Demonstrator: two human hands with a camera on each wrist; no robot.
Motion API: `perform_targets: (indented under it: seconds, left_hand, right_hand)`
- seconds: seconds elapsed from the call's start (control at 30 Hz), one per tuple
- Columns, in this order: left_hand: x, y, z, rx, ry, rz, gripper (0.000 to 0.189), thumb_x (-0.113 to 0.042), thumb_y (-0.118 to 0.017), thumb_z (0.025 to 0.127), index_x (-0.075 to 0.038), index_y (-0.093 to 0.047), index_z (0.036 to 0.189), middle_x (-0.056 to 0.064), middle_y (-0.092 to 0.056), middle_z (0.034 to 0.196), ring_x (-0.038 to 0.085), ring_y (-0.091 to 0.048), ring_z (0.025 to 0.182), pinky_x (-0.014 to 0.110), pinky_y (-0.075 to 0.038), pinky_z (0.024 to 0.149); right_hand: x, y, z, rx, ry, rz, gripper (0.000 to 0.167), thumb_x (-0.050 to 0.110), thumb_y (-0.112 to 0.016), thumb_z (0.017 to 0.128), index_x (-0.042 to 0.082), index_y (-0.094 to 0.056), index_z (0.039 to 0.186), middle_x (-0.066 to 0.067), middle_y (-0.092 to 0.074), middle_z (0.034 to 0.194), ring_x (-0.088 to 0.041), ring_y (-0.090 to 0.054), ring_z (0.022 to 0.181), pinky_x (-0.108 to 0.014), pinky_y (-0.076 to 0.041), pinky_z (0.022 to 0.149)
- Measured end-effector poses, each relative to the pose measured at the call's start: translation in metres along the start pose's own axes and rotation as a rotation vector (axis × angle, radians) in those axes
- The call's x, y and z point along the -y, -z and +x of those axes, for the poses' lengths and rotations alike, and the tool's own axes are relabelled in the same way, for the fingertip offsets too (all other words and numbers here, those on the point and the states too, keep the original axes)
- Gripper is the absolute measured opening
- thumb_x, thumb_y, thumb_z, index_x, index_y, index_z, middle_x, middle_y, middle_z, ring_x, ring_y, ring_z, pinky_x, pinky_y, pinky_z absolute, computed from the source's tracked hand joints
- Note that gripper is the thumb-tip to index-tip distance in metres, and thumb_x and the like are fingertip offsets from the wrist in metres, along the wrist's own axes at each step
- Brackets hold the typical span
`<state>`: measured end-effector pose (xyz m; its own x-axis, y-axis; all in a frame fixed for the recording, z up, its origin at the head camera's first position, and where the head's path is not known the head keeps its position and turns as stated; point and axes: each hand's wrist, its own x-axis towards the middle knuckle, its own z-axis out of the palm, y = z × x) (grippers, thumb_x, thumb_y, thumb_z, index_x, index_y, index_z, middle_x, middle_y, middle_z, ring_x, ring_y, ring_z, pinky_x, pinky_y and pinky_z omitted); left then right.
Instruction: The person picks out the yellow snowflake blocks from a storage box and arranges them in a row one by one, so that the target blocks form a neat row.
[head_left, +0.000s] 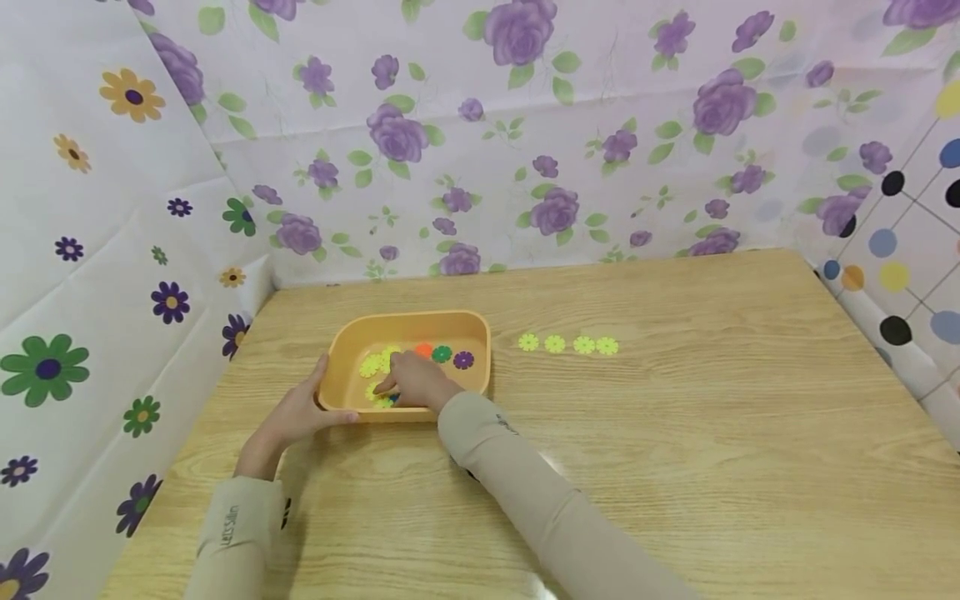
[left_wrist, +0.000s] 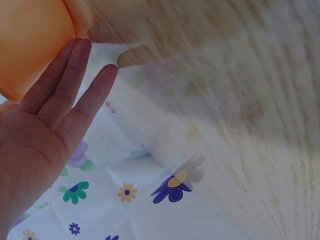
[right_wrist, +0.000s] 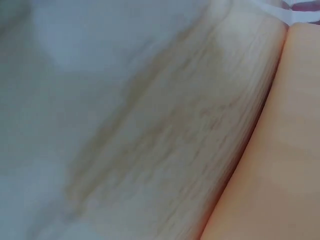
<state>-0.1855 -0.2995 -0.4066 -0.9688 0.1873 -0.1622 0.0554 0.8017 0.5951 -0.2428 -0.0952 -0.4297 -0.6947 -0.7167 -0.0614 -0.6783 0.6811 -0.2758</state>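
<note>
An orange tray (head_left: 412, 317) sits on the wooden table (head_left: 675, 433), left of centre. It holds flower-shaped pieces: yellow ones (head_left: 372, 364), an orange one (head_left: 423, 351), a green one (head_left: 442, 354) and a purple one (head_left: 463, 360). My right hand (head_left: 411, 382) reaches inside the tray with its fingertips down on the yellow pieces; whether it pinches one is hidden. My left hand (head_left: 300, 412) rests against the tray's front left corner. In the left wrist view its fingers (left_wrist: 75, 75) lie straight along the tray wall (left_wrist: 30, 40).
Several yellow-green flower pieces (head_left: 567, 344) lie in a row on the table right of the tray. Flowered sheets (head_left: 525, 167) wall the table at the back and both sides. The right wrist view shows only the tray wall (right_wrist: 280, 150) and the tabletop (right_wrist: 190, 125).
</note>
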Motion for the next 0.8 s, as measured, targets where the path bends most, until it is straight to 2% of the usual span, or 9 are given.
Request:
perform_targets:
  seconds: [0.1,0.23,0.5,0.63,0.8]
  left_hand:
    - [0.0005,-0.0014,-0.0004,0.003,-0.001,-0.008,0.117,-0.043,-0.075,0.071,0.002,0.005,0.143,0.032,-0.013,0.144,0.045,-0.026,0.127,0.057,-0.023,0.100]
    - [-0.0008,-0.0023,-0.0016,0.006,0.001,-0.010,0.117,-0.042,-0.075,0.071,0.002,0.005,0.143,0.032,-0.013,0.143,0.046,-0.025,0.127,0.057,-0.022,0.100]
    - [-0.0015,0.0003,-0.0011,0.000,0.006,0.005,0.117,-0.043,-0.075,0.071,0.002,0.005,0.143,0.032,-0.013,0.144,0.046,-0.025,0.127,0.058,-0.022,0.100]
    - [0.0001,0.0014,-0.0005,-0.005,-0.003,-0.004,0.117,-0.042,-0.076,0.071,0.002,0.005,0.143,0.032,-0.014,0.144,0.044,-0.029,0.126,0.056,-0.024,0.100]
    - [0.0001,0.0011,-0.0010,-0.008,-0.015,0.001,0.117,-0.041,-0.076,0.071,0.003,0.004,0.143,0.032,-0.014,0.143,0.044,-0.028,0.127,0.056,-0.023,0.101]
  right_hand:
    - [0.0011,-0.0032,0.0016,0.031,0.009,-0.023,0.035,0.026,-0.068,0.082,0.036,-0.063,0.115,0.002,-0.052,0.097,-0.009,-0.043,0.082,-0.017,-0.040,0.061]
    - [0.0011,-0.0055,0.0027,0.055,-0.025,0.032,0.033,0.023,-0.068,0.082,0.035,-0.065,0.113,0.003,-0.054,0.101,-0.009,-0.046,0.087,-0.018,-0.042,0.065]
    - [0.0006,-0.0021,0.0034,0.016,-0.048,0.057,0.035,0.029,-0.072,0.078,0.026,-0.067,0.113,0.001,-0.055,0.109,-0.012,-0.049,0.101,-0.023,-0.046,0.076]
    - [-0.0006,-0.0011,0.0053,-0.008,-0.075,0.114,0.031,0.025,-0.073,0.078,0.019,-0.069,0.109,0.002,-0.060,0.105,-0.011,-0.053,0.096,-0.023,-0.047,0.075]
    - [-0.0013,0.0006,0.0049,-0.046,-0.164,0.275,0.021,0.010,-0.065,0.082,0.012,-0.070,0.102,0.000,-0.064,0.096,-0.011,-0.056,0.084,-0.022,-0.047,0.069]
